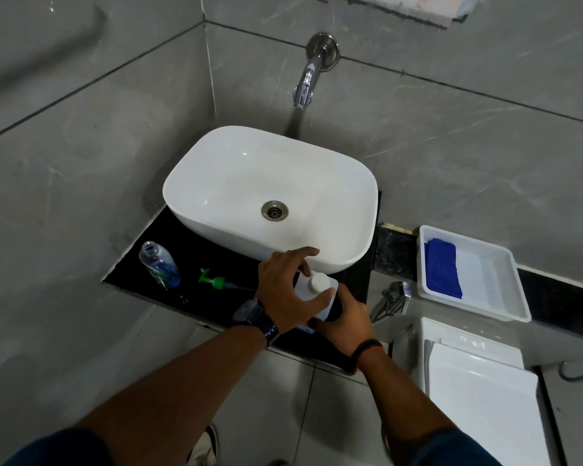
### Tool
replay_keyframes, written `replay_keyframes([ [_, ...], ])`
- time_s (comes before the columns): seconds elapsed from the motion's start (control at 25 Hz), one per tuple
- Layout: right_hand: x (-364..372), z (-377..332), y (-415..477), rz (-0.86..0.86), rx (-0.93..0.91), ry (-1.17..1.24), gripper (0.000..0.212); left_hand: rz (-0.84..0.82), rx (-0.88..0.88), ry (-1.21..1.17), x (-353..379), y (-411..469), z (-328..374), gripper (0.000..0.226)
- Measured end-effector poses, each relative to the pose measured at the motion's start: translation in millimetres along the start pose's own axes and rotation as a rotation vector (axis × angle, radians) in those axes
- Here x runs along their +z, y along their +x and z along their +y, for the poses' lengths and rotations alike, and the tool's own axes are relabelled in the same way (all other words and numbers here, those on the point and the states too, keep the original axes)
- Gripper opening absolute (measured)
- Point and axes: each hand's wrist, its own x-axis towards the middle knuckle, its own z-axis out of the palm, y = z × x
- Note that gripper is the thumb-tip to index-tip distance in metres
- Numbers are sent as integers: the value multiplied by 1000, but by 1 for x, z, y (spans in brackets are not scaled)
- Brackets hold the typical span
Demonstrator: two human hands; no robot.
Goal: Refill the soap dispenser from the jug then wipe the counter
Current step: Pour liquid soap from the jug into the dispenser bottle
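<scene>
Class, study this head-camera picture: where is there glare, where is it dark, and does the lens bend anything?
Head view: dim overall; glare on the white basin rim and the tap; the black counter swallows detail around the dispenser bottle; wide-angle distortion bows the wall tile lines; both forearms loom large.

— Where's the soap dispenser (pixel 160 265)?

— At the left end of the black bench (pixel 196 250), a clear bottle, uncapped, tilted, with blue liquid low inside. Its green pump (pixel 216 282) lies flat just to its right, tube pointing right.

— And the jug (pixel 318 292)?

— White, white cap on, standing at the bench's front edge, just before the basin.

— The wiping cloth (pixel 442 269)?

— Blue, folded, lying in a white tray off to the right.
</scene>
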Motion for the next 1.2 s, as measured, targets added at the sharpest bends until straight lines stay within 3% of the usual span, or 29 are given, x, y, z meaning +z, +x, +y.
replay_keyframes([
  [0.2, -1, 1, 2, -6, 13, -9, 75, -50, 60, 93, 1, 11, -2, 39],
  [0.32, -1, 1, 3, -10, 14, -11, 76, 87, 63, 67, -4, 16, -10, 36],
  [0.44, -1, 2, 3, 0, -5, -24, 73, 171, -71, 70, -14, 15, -37, 35],
  [0.6, -1, 4, 3, 4, -13, -40, 70, 9, -219, 134, -15, -8, -86, 29],
  [0.8, -1, 4, 3, 4, -29, -58, 68, -248, -244, 267, -1, -39, -130, 33],
  [0.92, 0, 5, 2, 12, -39, -59, 69, -310, -268, 290, 8, -44, -137, 42],
  [1.04, -1, 6, 3, 19, -51, -68, 68, -221, -326, 205, -2, -44, -136, 66],
  [1.2, -1, 4, 2, 9, -50, -76, 68, 118, -511, 102, -49, -48, -152, 57],
])
